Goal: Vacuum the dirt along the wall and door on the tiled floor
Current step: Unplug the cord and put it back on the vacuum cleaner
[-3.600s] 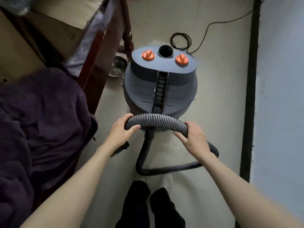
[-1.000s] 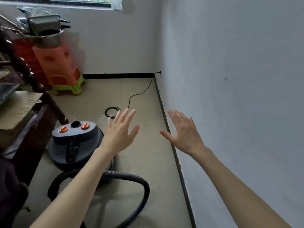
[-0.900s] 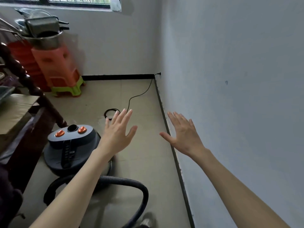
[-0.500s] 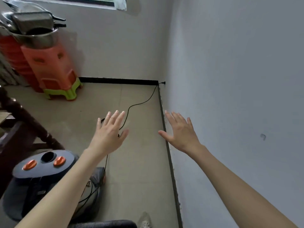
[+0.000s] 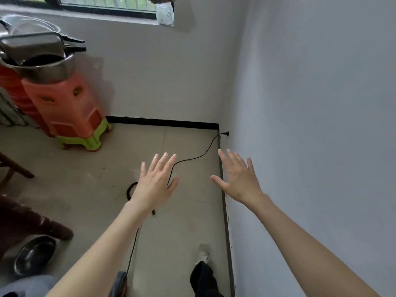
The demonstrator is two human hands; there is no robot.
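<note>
My left hand and my right hand are both stretched out in front of me, fingers spread, holding nothing. Below them lies the beige tiled floor. The grey wall runs along the right, with a dark skirting strip at its foot. Only the grey top of the vacuum cleaner shows at the bottom left edge. Its black power cord runs across the floor to a plug low in the far right corner. The hose is out of view.
Stacked orange and green plastic stools carrying metal pots stand at the far left. A metal bowl lies on the floor by a dark wooden furniture leg. My foot is near the skirting. A window tops the far wall.
My hands let go of the hose earlier and are now held open. My view has moved forward past the vacuum, which has slid to the bottom left edge.
</note>
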